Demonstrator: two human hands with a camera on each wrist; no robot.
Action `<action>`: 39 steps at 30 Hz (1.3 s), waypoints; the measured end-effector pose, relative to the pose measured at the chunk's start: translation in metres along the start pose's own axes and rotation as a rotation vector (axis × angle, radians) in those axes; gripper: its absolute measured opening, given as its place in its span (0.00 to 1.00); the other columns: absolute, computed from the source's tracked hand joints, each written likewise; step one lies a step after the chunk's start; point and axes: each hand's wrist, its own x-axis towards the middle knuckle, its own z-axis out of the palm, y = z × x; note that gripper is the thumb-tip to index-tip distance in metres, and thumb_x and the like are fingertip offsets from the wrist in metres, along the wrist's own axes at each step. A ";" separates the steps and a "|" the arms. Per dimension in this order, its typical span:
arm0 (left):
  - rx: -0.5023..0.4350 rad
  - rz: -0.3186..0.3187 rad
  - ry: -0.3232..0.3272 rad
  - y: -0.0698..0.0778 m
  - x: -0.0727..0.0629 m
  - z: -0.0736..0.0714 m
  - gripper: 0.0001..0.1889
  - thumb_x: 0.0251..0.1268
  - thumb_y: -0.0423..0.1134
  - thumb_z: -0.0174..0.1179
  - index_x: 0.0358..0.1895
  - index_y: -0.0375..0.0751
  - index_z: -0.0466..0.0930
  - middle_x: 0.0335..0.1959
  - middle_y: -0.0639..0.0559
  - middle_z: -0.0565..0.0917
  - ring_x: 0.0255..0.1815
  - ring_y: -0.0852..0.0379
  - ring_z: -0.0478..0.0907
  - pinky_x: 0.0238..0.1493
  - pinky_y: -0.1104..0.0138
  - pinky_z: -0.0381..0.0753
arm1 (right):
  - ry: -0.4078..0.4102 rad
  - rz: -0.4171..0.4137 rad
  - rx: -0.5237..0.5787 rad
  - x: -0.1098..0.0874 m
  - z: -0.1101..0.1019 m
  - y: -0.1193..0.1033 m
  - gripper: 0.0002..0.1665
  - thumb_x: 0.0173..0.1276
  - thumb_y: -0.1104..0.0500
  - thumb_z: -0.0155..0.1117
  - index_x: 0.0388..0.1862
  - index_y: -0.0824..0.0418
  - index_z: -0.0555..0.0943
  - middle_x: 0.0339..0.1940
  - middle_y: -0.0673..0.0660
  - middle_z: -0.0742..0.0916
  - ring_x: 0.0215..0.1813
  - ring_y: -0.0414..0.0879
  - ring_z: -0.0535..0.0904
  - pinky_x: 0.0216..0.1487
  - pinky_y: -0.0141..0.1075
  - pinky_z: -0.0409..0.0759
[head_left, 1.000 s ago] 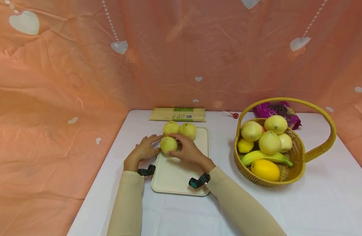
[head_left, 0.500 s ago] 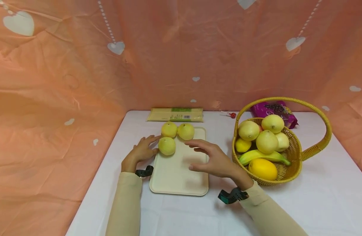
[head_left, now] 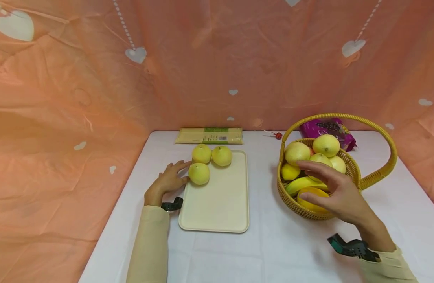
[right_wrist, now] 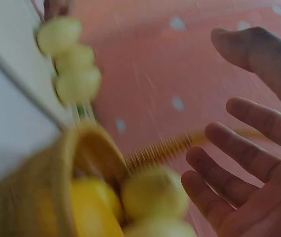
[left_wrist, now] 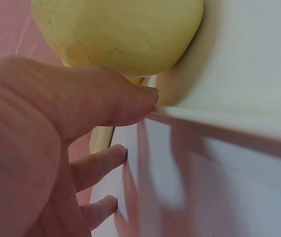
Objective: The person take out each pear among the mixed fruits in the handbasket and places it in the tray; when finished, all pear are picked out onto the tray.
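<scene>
Three pale yellow pears (head_left: 199, 173) are grouped at the far left corner of the cream tray (head_left: 217, 204). Beside the nearest one lies my left hand (head_left: 169, 179), fingers loosely spread; in the left wrist view its thumb reaches the tray's rim, just under the pear (left_wrist: 125, 34). My right hand (head_left: 339, 194) hovers over the front of the wicker basket (head_left: 295, 205), thumb and fingers apart and nothing in its grasp. Under it are a green-yellow banana (head_left: 302, 184) and a large yellow fruit (head_left: 310, 207), both partly hidden. More pears (head_left: 326, 145) are heaped behind them.
The basket's tall handle (head_left: 383, 173) arches over its right side. A purple bag (head_left: 330, 131) lies behind it, a red lollipop (head_left: 278, 135) to the left of that. At the table's back edge is a flat beige-green packet (head_left: 210, 135). A small lemon-like fruit (head_left: 290, 171) sits inside the basket.
My right hand has let go of the nearest pear on the tray and swung right to above the basket. The left hand stays beside that pear.
</scene>
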 end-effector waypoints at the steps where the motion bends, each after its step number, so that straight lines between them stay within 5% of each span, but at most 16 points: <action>1: -0.001 -0.001 0.000 0.000 0.000 0.000 0.36 0.80 0.41 0.57 0.88 0.55 0.62 0.91 0.37 0.54 0.92 0.27 0.36 0.80 0.20 0.33 | 0.024 0.023 -0.022 -0.005 -0.007 0.001 0.46 0.60 0.77 0.80 0.78 0.61 0.78 0.74 0.48 0.84 0.73 0.33 0.78 0.72 0.18 0.71; 11: -0.003 -0.004 0.006 -0.001 0.000 0.000 0.36 0.80 0.42 0.58 0.88 0.56 0.63 0.91 0.37 0.54 0.92 0.26 0.36 0.80 0.20 0.33 | 0.125 0.173 -0.199 -0.021 -0.046 0.020 0.45 0.63 0.68 0.84 0.79 0.56 0.79 0.69 0.35 0.83 0.64 0.20 0.78 0.61 0.10 0.71; 17: -0.011 0.008 0.006 -0.001 0.000 0.002 0.36 0.79 0.42 0.58 0.88 0.54 0.63 0.91 0.36 0.54 0.92 0.26 0.36 0.80 0.19 0.34 | 0.113 0.217 -0.266 -0.011 -0.049 0.029 0.46 0.65 0.59 0.85 0.81 0.55 0.77 0.75 0.66 0.82 0.62 0.16 0.73 0.58 0.08 0.70; 21: -0.009 0.008 0.010 -0.001 -0.001 0.002 0.36 0.78 0.41 0.58 0.88 0.54 0.64 0.91 0.36 0.55 0.91 0.25 0.37 0.79 0.18 0.34 | 0.130 0.264 -0.298 -0.005 -0.045 0.036 0.45 0.68 0.56 0.84 0.81 0.58 0.75 0.75 0.72 0.80 0.69 0.46 0.82 0.54 0.07 0.70; 25: -0.002 0.005 0.005 -0.002 -0.001 0.001 0.36 0.78 0.42 0.58 0.88 0.54 0.64 0.91 0.36 0.54 0.91 0.25 0.36 0.79 0.18 0.34 | 0.109 0.309 -0.308 0.000 -0.041 0.043 0.46 0.71 0.54 0.82 0.83 0.61 0.72 0.75 0.76 0.79 0.64 0.78 0.83 0.49 0.09 0.74; 30: 0.001 0.004 0.002 -0.001 0.000 0.001 0.36 0.80 0.42 0.58 0.88 0.55 0.63 0.91 0.37 0.54 0.92 0.26 0.36 0.80 0.19 0.34 | 0.083 0.337 -0.373 0.008 -0.036 0.050 0.47 0.71 0.50 0.81 0.82 0.62 0.72 0.74 0.76 0.79 0.63 0.80 0.83 0.46 0.09 0.74; 31: 0.001 0.005 0.002 -0.001 0.000 0.001 0.36 0.80 0.42 0.58 0.88 0.56 0.63 0.91 0.36 0.54 0.92 0.25 0.36 0.79 0.18 0.34 | 0.086 0.334 -0.393 0.009 -0.034 0.051 0.47 0.71 0.50 0.82 0.82 0.63 0.72 0.73 0.76 0.79 0.63 0.79 0.83 0.47 0.14 0.80; 38: 0.002 0.007 0.005 -0.001 0.001 0.000 0.36 0.80 0.41 0.58 0.88 0.56 0.63 0.91 0.36 0.55 0.92 0.25 0.37 0.79 0.18 0.34 | 0.130 0.320 -0.427 0.012 -0.028 0.057 0.45 0.70 0.52 0.82 0.79 0.67 0.73 0.69 0.76 0.79 0.58 0.73 0.82 0.46 0.15 0.74; 39: 0.001 0.005 0.005 -0.001 0.001 0.000 0.36 0.80 0.41 0.58 0.88 0.57 0.63 0.91 0.36 0.55 0.92 0.25 0.36 0.79 0.18 0.34 | 0.129 0.326 -0.420 0.012 -0.028 0.057 0.44 0.71 0.53 0.81 0.79 0.67 0.72 0.69 0.76 0.79 0.57 0.74 0.83 0.49 0.21 0.81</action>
